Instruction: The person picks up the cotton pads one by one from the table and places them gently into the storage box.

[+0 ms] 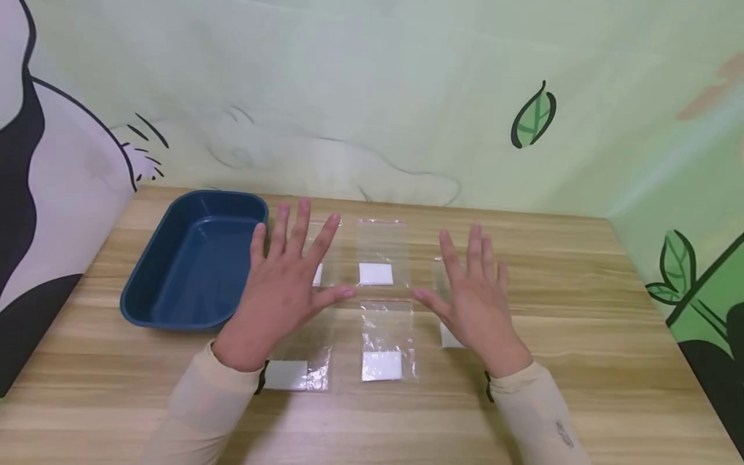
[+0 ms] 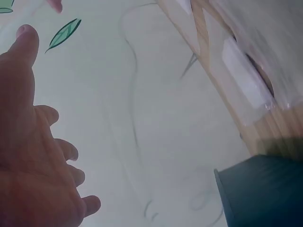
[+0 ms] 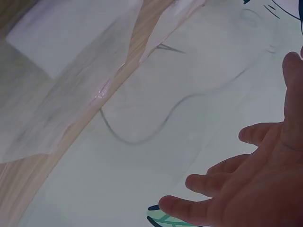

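Both hands are raised above the table with their fingers spread, and neither holds anything. My left hand (image 1: 281, 290) hovers between the blue tray (image 1: 130, 310) and the clear plastic bags, covering part of a bag behind it. Over a bag on the right is my right hand (image 1: 479, 307), which hides much of that bag. Two clear zip bags in the middle, a far one (image 1: 380, 242) and a near one (image 1: 388, 329), each show a white rectangle. Another bag (image 1: 316, 345) lies partly under the left hand. In the wrist views, the left palm (image 2: 33, 156) and right palm (image 3: 265, 179) face the wall.
The blue tray stands at the left of the wooden table (image 1: 581, 290), its inside showing no contents. A wall with painted leaves (image 1: 533, 119) rises behind the table's back edge. Bags lie flat in two rows near the middle.
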Motion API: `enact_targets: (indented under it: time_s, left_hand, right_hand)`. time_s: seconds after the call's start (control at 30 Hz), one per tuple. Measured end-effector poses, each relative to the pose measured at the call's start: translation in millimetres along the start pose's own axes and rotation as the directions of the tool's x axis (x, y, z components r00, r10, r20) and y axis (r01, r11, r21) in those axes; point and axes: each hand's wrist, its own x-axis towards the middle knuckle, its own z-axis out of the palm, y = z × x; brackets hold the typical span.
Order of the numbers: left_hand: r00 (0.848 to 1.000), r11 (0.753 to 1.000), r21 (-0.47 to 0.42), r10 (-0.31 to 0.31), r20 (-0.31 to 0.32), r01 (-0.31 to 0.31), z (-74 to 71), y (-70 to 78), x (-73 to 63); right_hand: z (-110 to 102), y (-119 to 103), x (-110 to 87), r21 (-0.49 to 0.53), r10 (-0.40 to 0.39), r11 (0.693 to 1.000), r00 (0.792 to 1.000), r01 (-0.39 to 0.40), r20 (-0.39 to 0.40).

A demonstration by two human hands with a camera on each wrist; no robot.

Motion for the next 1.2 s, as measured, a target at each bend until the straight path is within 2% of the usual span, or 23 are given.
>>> enact_targets:
  time_s: [0.13, 0.3, 0.57, 0.73, 0.87, 1.07, 1.2]
  left_hand:
    - [0.999, 1.0, -0.023, -0.02, 0.028, 0.021, -6.0, -7.7, -4.4]
    - [0.997, 0.998, -0.043, -0.046, 0.064, 0.049, -15.3, -23.6, -13.4]
    - [0.995, 0.996, -0.035, -0.077, 0.069, 0.08, -26.1, -58.8, -34.7]
    - [0.993, 0.994, -0.051, -0.097, 0.074, 0.101, -30.5, -88.0, -53.3]
    - [0.988, 0.988, -0.075, -0.131, 0.079, 0.137, -30.2, -114.8, -70.4]
    - [0.977, 0.972, -0.119, -0.194, 0.089, 0.204, -22.6, -154.5, -98.6]
    - [0.972, 0.962, -0.158, -0.206, 0.112, 0.222, -12.6, -173.6, -114.0]
  right_hand:
    - [-3.6, 5.9, -6.0, 0.035, 0.018, 0.999, 1.0, -0.019, 0.018]
    - [-8.2, 23.7, -15.5, 0.069, 0.068, 0.995, 0.996, -0.072, 0.05]
    - [-10.2, 49.5, -29.9, 0.097, 0.14, 0.984, 0.986, -0.149, 0.096]
    - [-10.1, 62.1, -36.2, 0.115, 0.174, 0.975, 0.975, -0.191, 0.139]
    - [-7.7, 72.8, -40.4, 0.126, 0.208, 0.965, 0.962, -0.231, 0.175]
    - [-3.3, 80.6, -41.5, 0.118, 0.288, 0.937, 0.917, -0.33, 0.277]
    - [-1.8, 82.0, -39.7, 0.102, 0.288, 0.939, 0.915, -0.327, 0.282]
